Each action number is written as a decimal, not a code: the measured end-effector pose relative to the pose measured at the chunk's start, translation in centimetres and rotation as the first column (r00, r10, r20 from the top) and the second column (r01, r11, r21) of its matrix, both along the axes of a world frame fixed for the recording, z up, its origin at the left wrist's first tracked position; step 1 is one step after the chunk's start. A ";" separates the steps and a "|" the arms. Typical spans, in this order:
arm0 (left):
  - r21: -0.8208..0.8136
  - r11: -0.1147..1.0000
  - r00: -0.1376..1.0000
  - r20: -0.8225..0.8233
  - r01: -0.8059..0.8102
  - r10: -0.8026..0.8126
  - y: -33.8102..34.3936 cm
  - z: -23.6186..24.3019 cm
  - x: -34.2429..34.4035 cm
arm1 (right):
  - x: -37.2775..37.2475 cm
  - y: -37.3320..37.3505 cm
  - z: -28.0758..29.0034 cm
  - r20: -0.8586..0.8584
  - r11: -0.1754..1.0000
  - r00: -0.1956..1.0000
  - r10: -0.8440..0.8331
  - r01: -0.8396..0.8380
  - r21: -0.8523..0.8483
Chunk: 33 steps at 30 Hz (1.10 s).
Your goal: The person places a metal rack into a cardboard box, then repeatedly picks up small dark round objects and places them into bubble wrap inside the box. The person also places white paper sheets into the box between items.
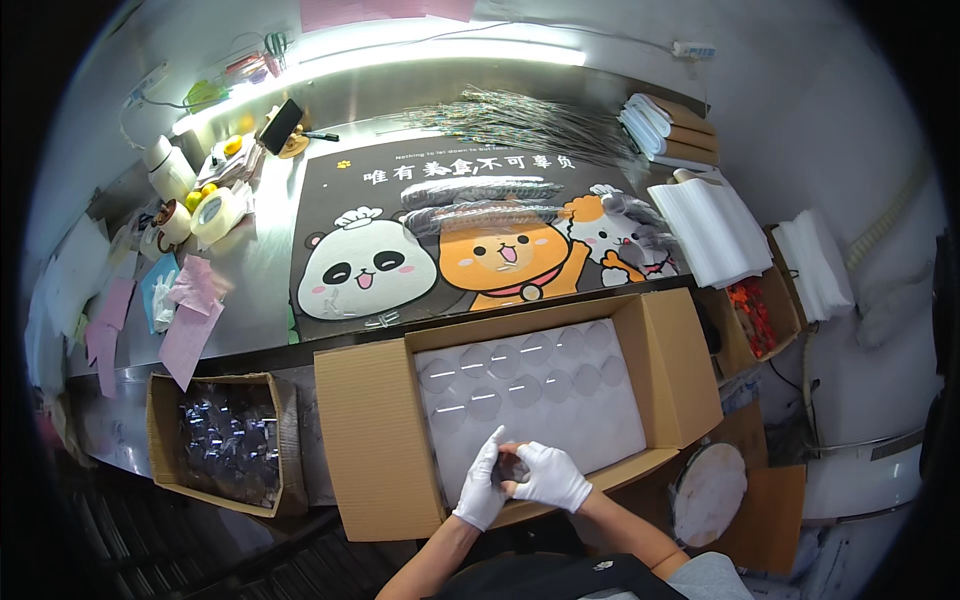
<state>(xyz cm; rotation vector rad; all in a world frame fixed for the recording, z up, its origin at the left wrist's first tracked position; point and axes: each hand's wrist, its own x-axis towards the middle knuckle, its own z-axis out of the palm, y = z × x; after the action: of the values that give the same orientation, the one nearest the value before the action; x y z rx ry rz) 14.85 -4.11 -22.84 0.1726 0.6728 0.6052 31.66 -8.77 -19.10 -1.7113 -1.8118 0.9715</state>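
White gloves with bare fingertips cover both my hands, which meet over the near side of an open cardboard box (pixel 375 440). Between them is a small, dark-looking see-through round piece (pixel 511 468), partly hidden by my fingers. My left hand (pixel 483 488) supports it from the left, fingers pointing up and away. From the right, my right hand (pixel 550 477) curls its fingers around it. Inside the box lies a white foam sheet (pixel 560 440), and clear round discs (pixel 525 388) sit on its far half in two rows.
At left stands a smaller box (pixel 285 440) of clear shiny pieces. Behind, the bench mat (pixel 330 185) with cartoon animals carries bundles of thin wires (pixel 520 120) and clear stacked strips (pixel 490 213). White foam sheets (pixel 710 225) and a box of red items (pixel 752 315) are right; a round stool (pixel 710 495) stands below.
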 end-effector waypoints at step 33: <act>0.177 0.016 0.155 -0.898 0.984 0.413 4.4 0.7 3.9 | 13.7 -1.5 -3.7 0.915 0.971 0.404 -0.016 0.225 -0.082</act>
<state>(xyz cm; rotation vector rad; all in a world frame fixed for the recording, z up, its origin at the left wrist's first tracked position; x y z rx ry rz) 18.74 0.26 -22.16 2.3449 1.1892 -0.0261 45.33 -10.31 -22.81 -2.8165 -2.1473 0.0148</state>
